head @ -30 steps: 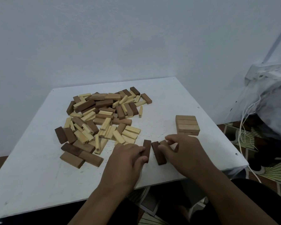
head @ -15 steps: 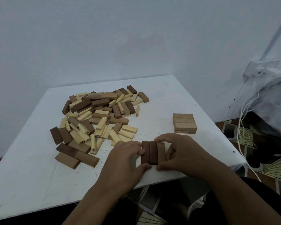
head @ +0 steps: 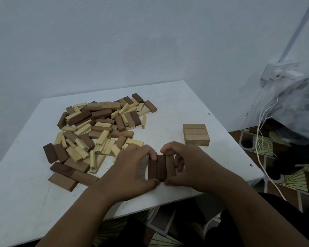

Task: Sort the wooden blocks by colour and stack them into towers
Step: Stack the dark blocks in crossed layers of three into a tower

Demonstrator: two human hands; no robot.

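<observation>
Three dark brown blocks (head: 161, 167) lie side by side as one flat row near the front edge of the white table (head: 177, 107). My left hand (head: 132, 168) grips the row from its left side, fingers on the far end and thumb at the near end. My right hand (head: 191, 166) grips it from the right in the same way. A short mid-brown tower (head: 195, 134) stands behind my right hand. A mixed heap of pale, mid-brown and dark blocks (head: 100, 129) covers the table's left middle.
The table's front edge runs just below my thumbs. A white wall rises behind the table. A grey net bag (head: 292, 107) with white cords (head: 262, 139) hangs at the right over a patterned floor mat (head: 289, 182).
The dark blocks, apart and askew a second ago, now sit pressed together in one straight row between both hands. The view has shifted slightly.
</observation>
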